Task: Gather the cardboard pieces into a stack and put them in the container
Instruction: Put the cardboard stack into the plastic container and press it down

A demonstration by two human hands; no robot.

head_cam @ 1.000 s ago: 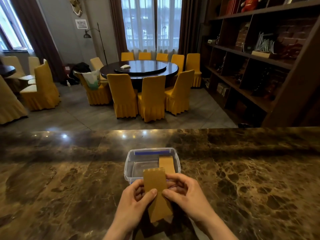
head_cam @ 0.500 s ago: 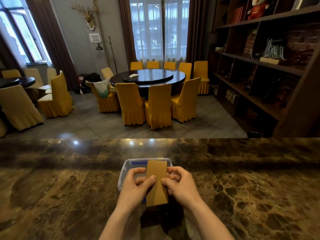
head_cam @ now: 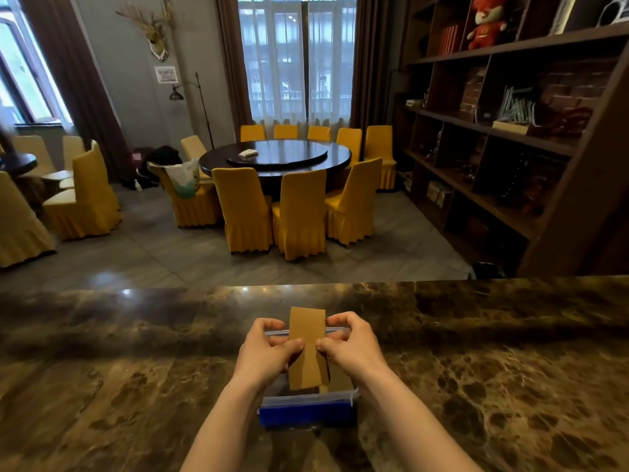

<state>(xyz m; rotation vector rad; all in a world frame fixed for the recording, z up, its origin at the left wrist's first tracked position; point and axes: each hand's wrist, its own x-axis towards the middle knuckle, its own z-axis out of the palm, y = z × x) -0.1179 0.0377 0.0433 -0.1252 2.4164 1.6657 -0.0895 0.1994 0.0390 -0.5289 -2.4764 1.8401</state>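
A brown cardboard stack (head_cam: pixel 307 347) stands upright and slightly tilted over a clear plastic container with a blue rim (head_cam: pixel 306 408). My left hand (head_cam: pixel 263 352) pinches its left edge and my right hand (head_cam: pixel 350 347) pinches its right edge. The stack's lower end is inside the container. Another cardboard piece (head_cam: pixel 340 379) shows in the container just right of the stack. Both hands hide most of the container's inside.
The container sits on a dark brown marble counter (head_cam: pixel 476 369) that runs across the whole view. Beyond the counter's far edge is a dining room with yellow chairs (head_cam: pixel 299 212) around a round table, and a wooden bookshelf (head_cam: pixel 510 131) on the right.
Both hands carried the cardboard stack forward from in front of the container to over it, and its lower end now dips inside. The camera tilted up.
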